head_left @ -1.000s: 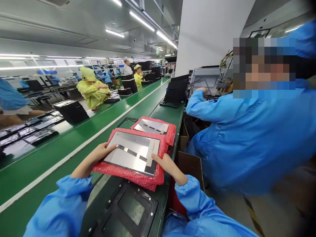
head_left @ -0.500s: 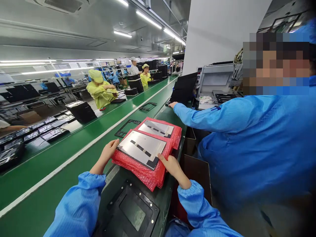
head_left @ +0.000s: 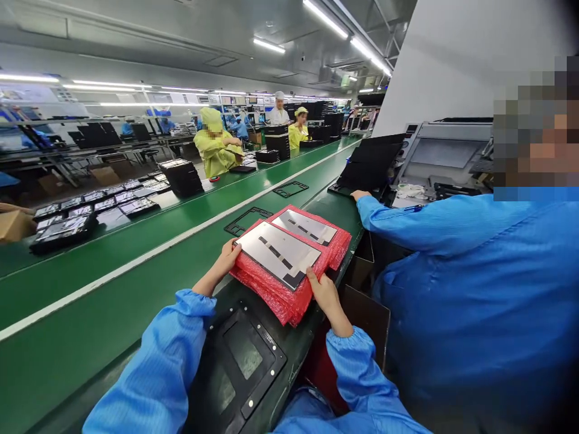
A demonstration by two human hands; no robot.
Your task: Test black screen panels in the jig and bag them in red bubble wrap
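Note:
A silver metal panel (head_left: 277, 253) with dark strips lies on top of a stack of red bubble-wrap bags (head_left: 283, 296). My left hand (head_left: 225, 263) grips the stack's left corner, fingers curled on the panel's edge. My right hand (head_left: 322, 291) holds the stack's near right corner, thumb on the panel. Both sleeves are blue. Behind it lies a second red stack (head_left: 337, 244) with another silver panel (head_left: 304, 226). A black fixture (head_left: 244, 358) sits on the bench just below my hands.
A green conveyor belt (head_left: 113, 265) runs on the left with black frames (head_left: 246, 220) on it. A co-worker in blue (head_left: 474, 289) sits close on the right, a hand reaching to a black tray (head_left: 368, 169). An open cardboard box (head_left: 366, 304) stands between us. People in yellow work farther off.
The view has swung and the stack now sits farther from me. Both hands kept their hold on it. The co-worker's arm stretched out toward the black tray.

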